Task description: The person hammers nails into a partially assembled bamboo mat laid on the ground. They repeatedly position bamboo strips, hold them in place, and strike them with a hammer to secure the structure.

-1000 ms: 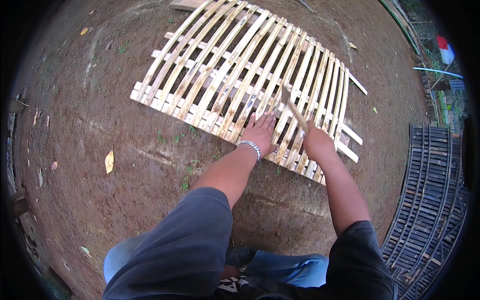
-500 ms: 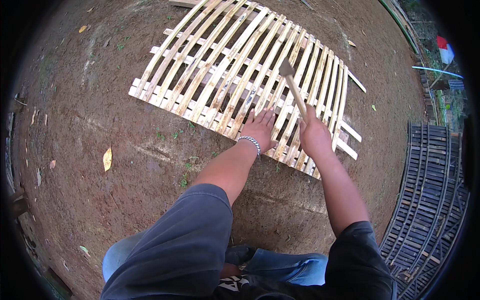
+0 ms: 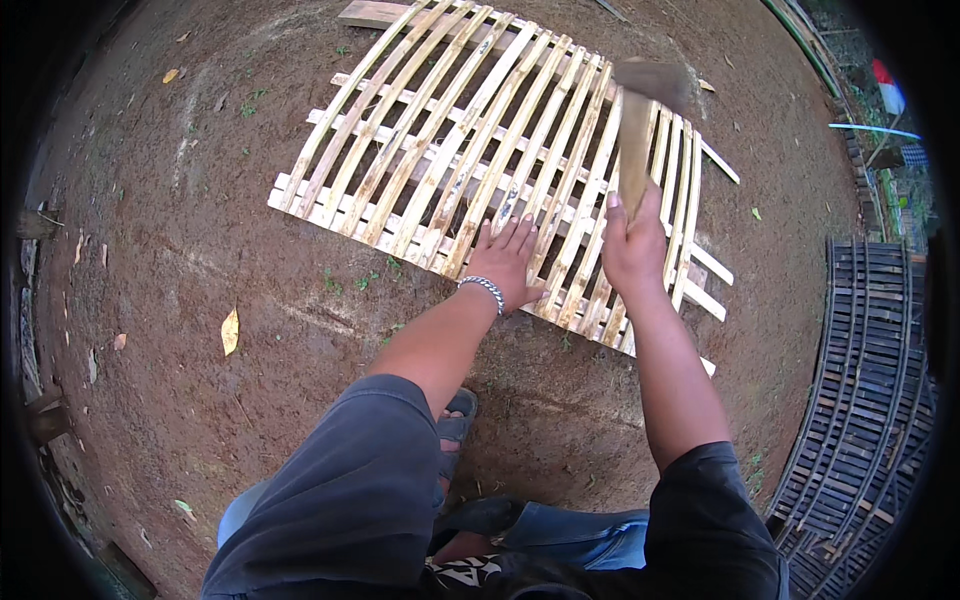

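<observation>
A panel of pale bamboo slats [image 3: 437,187] lies on the ground in front of me, long strips crossing over several cross strips. My left hand [image 3: 505,265] rests flat on its near edge, fingers spread over the slats. In my right hand [image 3: 635,250], the fingers are wrapped round the wooden handle of a hatchet [image 3: 633,150]. Its broad dark metal head is raised above the panel's right part and smeared by motion. The hatchet hides some slats behind it.
Bare brown soil [image 3: 200,400] with scattered leaves surrounds the panel. A wooden beam [image 3: 372,14] lies under its far left corner. Dark slatted panels [image 3: 860,380] stand at the right. My sandalled foot [image 3: 456,430] is close below the near edge.
The hatchet has swung upward and turned, its head now farther right and nearer the camera. My left hand stays on the slats. The view has shifted slightly, and my sandalled foot shows more.
</observation>
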Demonstrator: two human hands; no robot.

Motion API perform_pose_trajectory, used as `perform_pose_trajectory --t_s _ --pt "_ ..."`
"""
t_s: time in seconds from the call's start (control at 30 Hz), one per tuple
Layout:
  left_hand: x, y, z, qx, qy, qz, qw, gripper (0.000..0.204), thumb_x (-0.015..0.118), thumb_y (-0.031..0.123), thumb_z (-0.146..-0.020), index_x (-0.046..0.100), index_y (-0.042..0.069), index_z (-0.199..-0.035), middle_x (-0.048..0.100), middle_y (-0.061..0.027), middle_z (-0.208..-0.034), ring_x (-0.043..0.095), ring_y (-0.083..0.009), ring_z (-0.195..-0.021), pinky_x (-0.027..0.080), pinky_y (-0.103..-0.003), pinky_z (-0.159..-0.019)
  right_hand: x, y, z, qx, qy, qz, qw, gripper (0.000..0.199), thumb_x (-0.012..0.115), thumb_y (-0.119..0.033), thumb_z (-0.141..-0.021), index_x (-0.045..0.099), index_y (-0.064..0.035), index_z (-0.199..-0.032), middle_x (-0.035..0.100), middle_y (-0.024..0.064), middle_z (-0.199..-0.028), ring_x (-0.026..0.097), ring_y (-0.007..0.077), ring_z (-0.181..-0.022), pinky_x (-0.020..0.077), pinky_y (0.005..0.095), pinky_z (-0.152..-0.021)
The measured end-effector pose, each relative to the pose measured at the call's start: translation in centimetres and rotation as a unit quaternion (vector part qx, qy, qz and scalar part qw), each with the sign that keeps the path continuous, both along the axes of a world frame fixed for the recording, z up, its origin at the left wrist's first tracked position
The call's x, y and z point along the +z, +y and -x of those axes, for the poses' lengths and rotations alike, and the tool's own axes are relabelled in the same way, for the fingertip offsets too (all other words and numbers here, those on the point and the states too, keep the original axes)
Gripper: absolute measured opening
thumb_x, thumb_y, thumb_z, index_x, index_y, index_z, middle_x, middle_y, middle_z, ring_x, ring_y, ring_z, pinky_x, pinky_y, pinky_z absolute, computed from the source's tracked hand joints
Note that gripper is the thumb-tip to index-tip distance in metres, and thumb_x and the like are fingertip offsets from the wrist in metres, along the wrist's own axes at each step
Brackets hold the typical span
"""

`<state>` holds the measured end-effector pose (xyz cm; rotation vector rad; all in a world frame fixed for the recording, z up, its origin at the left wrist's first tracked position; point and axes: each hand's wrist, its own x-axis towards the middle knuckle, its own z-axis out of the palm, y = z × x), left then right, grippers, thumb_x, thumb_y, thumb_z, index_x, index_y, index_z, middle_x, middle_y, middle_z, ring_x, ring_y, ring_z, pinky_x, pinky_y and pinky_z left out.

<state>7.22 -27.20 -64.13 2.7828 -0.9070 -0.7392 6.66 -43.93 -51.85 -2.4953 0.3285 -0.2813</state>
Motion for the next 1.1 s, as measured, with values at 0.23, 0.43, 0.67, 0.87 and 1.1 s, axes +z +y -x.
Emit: perform_pose_trajectory --t_s 0.23,0.43,0.67,0.87,1.1 --pt "0.6 -1.2 0.3 -0.012 0.005 -0.006 1.0 0.106 0.052 0.074 -0.096 0.015 0.006 -0.169 0.008 -0.0095 -0.178 0.013 -0.0244 -0.164 0.009 -0.053 -0.132 -8.9 -3.3 3.6 0.051 0.312 0.117 0.941 0.037 0.059 -0.021 -0.104 0.047 0.0004 -0.131 0.071 0.0309 -0.096 0.071 0.0503 -0.091 0.055 0.058 -0.082" --pt "0.2 -0.7 -0.1 -0.008 0.008 -0.016 1.0 0.108 0.052 0.075 -0.095 0.015 0.006 -0.169 0.007 -0.01 -0.178 0.011 -0.0252 -0.164 0.009 -0.054 -0.132 -7.0 -3.9 8.9 -0.018 0.263 -0.015 0.965 0.039 0.059 -0.02 -0.103 0.05 0.0014 -0.134 0.071 0.033 -0.103 0.07 0.0505 -0.099 0.0552 0.0561 -0.087" --pt "1.3 -1.8 -0.4 -0.003 0.023 -0.038 0.999 0.108 0.055 0.074 -0.095 0.016 0.005 -0.169 0.01 -0.0107 -0.178 0.018 -0.0268 -0.163 0.012 -0.056 -0.131 -3.9 -2.5 10.5 -0.088 0.144 -0.06 0.984 0.051 0.057 -0.022 -0.104 0.043 0.0047 -0.146 0.07 0.0347 -0.111 0.072 0.0483 -0.102 0.0572 0.052 -0.088" --pt "1.3 -1.7 -0.3 0.002 0.022 -0.045 0.999 0.112 0.059 0.075 -0.092 0.016 0.005 -0.169 0.01 -0.0102 -0.178 0.027 -0.0285 -0.16 0.015 -0.056 -0.131 -0.3 1.3 3.5 0.013 -0.043 -0.04 0.998 0.048 0.055 -0.02 -0.106 0.042 0.0028 -0.146 0.07 0.0316 -0.101 0.073 0.0471 -0.096 0.058 0.0533 -0.085" --pt "1.8 -2.5 -0.5 -0.01 0.031 -0.027 0.999 0.113 0.061 0.074 -0.092 0.017 0.004 -0.168 0.01 -0.0107 -0.178 0.033 -0.0293 -0.157 0.017 -0.056 -0.13 -8.2 -2.5 5.5 -0.007 0.286 0.077 0.955 0.037 0.057 -0.016 -0.104 0.048 0.0006 -0.136 0.071 0.033 -0.103 0.072 0.049 -0.097 0.0571 0.0574 -0.087"
